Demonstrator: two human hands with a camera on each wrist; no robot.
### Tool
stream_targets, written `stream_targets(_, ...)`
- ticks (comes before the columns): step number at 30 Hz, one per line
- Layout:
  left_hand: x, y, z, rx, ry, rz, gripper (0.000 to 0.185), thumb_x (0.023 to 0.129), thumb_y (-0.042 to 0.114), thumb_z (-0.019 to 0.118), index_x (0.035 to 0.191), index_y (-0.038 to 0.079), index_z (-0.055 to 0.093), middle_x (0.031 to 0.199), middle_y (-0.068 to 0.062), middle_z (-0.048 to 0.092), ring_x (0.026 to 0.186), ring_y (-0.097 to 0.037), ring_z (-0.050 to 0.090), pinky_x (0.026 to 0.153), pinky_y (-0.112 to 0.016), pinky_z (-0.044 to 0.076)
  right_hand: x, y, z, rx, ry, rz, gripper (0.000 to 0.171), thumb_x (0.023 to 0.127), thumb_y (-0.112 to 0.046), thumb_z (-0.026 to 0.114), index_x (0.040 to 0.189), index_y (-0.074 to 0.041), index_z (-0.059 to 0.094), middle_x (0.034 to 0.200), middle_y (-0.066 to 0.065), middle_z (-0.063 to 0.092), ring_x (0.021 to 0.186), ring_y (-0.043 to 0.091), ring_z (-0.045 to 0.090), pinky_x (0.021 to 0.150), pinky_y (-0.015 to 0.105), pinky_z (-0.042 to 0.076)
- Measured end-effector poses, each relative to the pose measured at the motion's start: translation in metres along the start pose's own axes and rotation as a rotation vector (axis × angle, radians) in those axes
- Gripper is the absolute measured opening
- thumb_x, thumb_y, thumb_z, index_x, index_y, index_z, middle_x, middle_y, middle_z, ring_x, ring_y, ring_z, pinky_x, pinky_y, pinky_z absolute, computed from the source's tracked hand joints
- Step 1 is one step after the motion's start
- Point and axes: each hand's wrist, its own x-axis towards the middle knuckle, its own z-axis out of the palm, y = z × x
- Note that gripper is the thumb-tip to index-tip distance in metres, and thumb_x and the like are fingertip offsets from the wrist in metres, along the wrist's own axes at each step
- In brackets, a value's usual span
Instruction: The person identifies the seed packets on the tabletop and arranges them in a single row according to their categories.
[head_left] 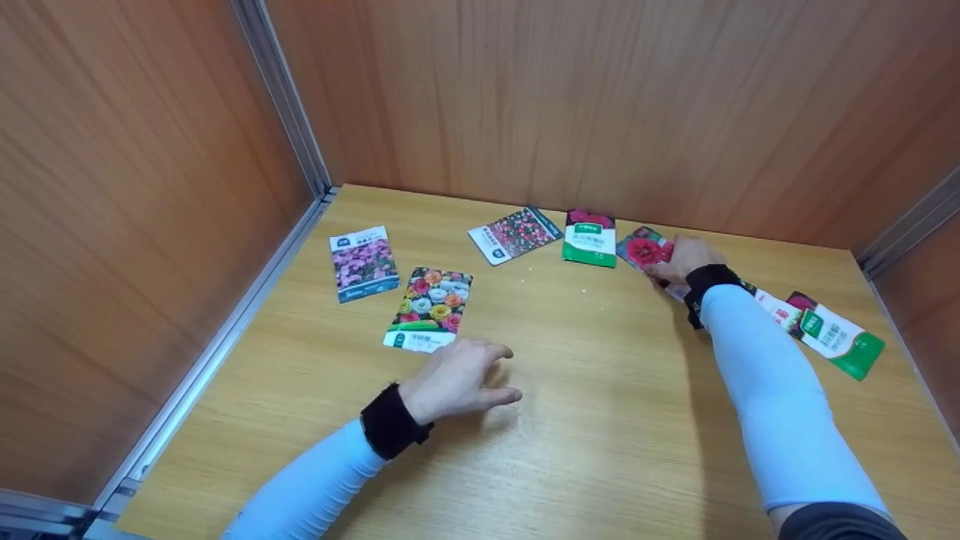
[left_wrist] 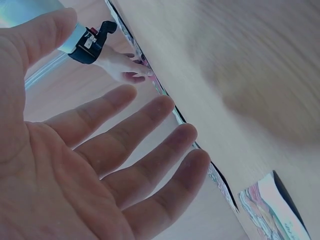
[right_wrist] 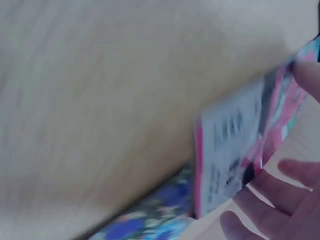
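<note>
A: What is each hand doing?
B: The right hand (head_left: 684, 260) pinches a red-flowered seed packet (head_left: 643, 249) at the far right of the table (head_left: 600, 420). The left hand (head_left: 459, 379) hovers open, empty, near a mixed-flower packet (head_left: 430, 307).
A: Which step is this?
B: Likely picking up; next calls for lifting the packet clear.

Pretty blurry shot here. A flat pink paper packet with a white panel of dark print (right_wrist: 235, 150) sits tilted up off the light wooden table (right_wrist: 100, 100), with the right hand's fingers (right_wrist: 280, 200) under its lower edge and a fingertip on its top corner. A blue-and-green flowery packet (right_wrist: 150, 215) peeks out just beneath it.
</note>
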Motion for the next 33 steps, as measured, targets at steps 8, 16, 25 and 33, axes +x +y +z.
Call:
stream_targets(8,0.005,0.003,0.002,-0.041,-0.001,0.0,0.065,0.1,0.055,0.082,0.145,0.01,0.073,0.138,-0.013,0.081,0.124,-0.03,0.077,0.104,-0.05,0.065,-0.014,0.003,-0.003,0.086,0.049,0.004,0.084,0.105,-0.05,0.078,0.155,0.01,0.047,0.142,0.036,0.061,0.125,0.051,0.058,0.121,0.067,0.05)
stream_targets(16,0.02,0.002,0.001,-0.155,-0.048,-0.034,0.062,0.101,0.053,0.081,0.145,0.01,0.073,0.142,-0.014,0.079,0.13,-0.033,0.077,0.109,-0.052,0.063,-0.021,0.003,-0.008,0.266,-0.001,0.0,0.077,0.113,-0.035,0.07,0.171,0.002,0.037,0.156,0.034,0.056,0.135,0.049,0.053,0.129,0.065,0.045)
stream_targets(25,0.048,0.002,0.0,-0.293,-0.07,-0.146,0.065,0.101,0.06,0.079,0.147,0.014,0.071,0.148,-0.011,0.075,0.135,-0.033,0.072,0.115,-0.054,0.059,-0.03,-0.014,-0.014,0.464,0.1,-0.052,0.063,0.107,-0.048,0.075,0.15,-0.006,0.056,0.137,0.023,0.064,0.121,0.04,0.059,0.102,0.044,0.06)
stream_targets(33,0.073,0.013,0.001,-0.328,0.047,-0.13,0.079,0.101,0.063,0.077,0.163,0.018,0.058,0.171,-0.011,0.057,0.16,-0.036,0.05,0.131,-0.06,0.044,-0.059,-0.034,-0.024,0.517,0.208,-0.176,0.057,0.108,-0.048,0.074,0.14,-0.003,0.058,0.132,0.023,0.069,0.109,0.034,0.061,0.078,0.021,0.05)
